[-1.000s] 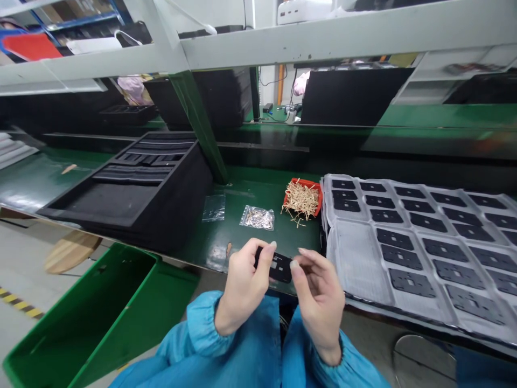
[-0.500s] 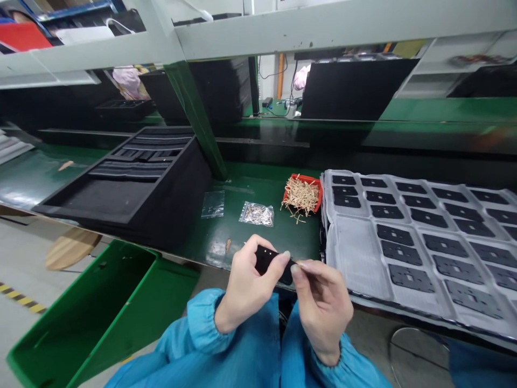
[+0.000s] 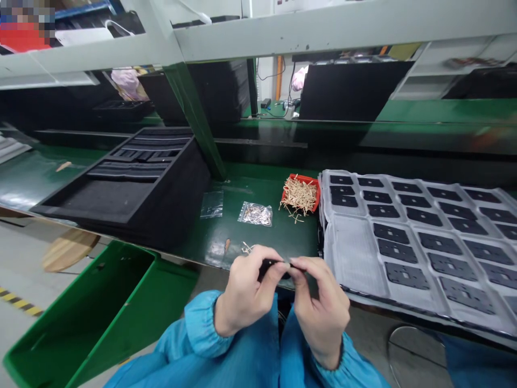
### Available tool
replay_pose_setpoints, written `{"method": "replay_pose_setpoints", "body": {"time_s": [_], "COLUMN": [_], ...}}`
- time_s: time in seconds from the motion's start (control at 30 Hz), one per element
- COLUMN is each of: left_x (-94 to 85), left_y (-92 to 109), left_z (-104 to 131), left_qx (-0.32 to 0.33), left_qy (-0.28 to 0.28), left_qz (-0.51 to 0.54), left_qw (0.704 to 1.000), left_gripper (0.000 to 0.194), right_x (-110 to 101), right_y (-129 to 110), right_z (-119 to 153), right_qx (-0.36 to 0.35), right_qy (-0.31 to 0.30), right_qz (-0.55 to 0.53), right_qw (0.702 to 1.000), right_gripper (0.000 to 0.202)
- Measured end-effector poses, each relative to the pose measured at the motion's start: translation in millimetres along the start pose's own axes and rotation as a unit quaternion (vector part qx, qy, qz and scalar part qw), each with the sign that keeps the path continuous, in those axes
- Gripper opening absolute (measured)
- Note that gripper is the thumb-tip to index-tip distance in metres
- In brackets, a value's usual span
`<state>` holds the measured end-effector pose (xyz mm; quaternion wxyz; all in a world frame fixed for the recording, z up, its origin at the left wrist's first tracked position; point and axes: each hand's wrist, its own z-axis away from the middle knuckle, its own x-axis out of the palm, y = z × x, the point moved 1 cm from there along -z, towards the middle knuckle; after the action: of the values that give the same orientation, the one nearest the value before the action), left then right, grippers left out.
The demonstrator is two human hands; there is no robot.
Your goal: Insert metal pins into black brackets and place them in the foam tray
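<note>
A small black plate [image 3: 266, 268] is held near the table's front edge, tilted so that little of its face shows. My left hand [image 3: 248, 285] is closed on its left part, thumb in front and fingers behind. My right hand [image 3: 321, 304] pinches at its right end, the fingertips meeting those of my left hand; whether a smaller piece is between them is hidden. Beyond the hands lie a clear bag of small metal parts [image 3: 257, 214] and a red bin [image 3: 318, 188] heaped with thin beige pieces. A few pale strips [image 3: 246, 248] lie just behind my left hand.
At the right, a translucent tray [image 3: 351, 253] holds several black plates. A black divided box [image 3: 161, 199] stands at the left beside a green post [image 3: 197, 124]. Below it is a green bin [image 3: 100, 318]. A flat clear bag [image 3: 212, 205] lies on the green table [image 3: 202, 240].
The black plate has tipped, and its broad face shows less. My right hand's fingers have closed in nearer the left fingertips. The pale strips behind my left hand now show.
</note>
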<state>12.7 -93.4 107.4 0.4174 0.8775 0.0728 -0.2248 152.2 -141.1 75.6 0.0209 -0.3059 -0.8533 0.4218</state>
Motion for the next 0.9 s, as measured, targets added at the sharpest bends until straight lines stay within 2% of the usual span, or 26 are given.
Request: {"method": "replay_pose_setpoints", "body": {"time_s": [0.1,0.17,0.27,0.33,0.37,0.5,0.63,0.9], "left_x": [-2.1,-4.0,-8.5,-12.0,-13.6,-17.3,-19.3,-14.6], "left_y": [2.1,4.8,8.7,10.1,10.4,10.5,12.4,11.3], "left_z": [-0.2,0.0,0.1,0.1,0.0,-0.2,-0.4,0.4], "left_qx": [0.141,0.197,0.238,0.258,0.264,0.257,0.245,0.225], "left_qy": [-0.013,-0.011,-0.003,0.005,0.006,-0.005,-0.009,-0.012], "left_qz": [-0.003,-0.009,-0.006,0.017,0.03,0.066,0.087,0.124], "left_qw": [0.99,0.98,0.971,0.966,0.964,0.964,0.966,0.966], "left_gripper": [0.009,0.009,0.002,0.003,0.004,0.004,0.003,0.008], "right_x": [-1.3,-1.5,-0.2,0.8,0.9,-2.6,-7.6,-8.6], "right_y": [-2.6,-3.0,-1.3,0.4,1.2,1.2,-2.7,-3.2], "right_z": [1.3,2.7,2.7,0.5,-1.3,-8.5,-11.0,-9.7], "right_qx": [0.054,0.044,-0.046,-0.116,-0.142,-0.21,-0.257,-0.318], "right_qy": [0.022,0.047,0.107,0.137,0.148,0.172,0.165,0.144], "right_qz": [-0.027,-0.043,-0.07,-0.069,-0.061,0.001,0.062,0.077], "right_qw": [0.998,0.997,0.991,0.981,0.977,0.963,0.95,0.934], "right_gripper": [0.017,0.022,0.022,0.011,0.005,0.011,0.017,0.02]}}
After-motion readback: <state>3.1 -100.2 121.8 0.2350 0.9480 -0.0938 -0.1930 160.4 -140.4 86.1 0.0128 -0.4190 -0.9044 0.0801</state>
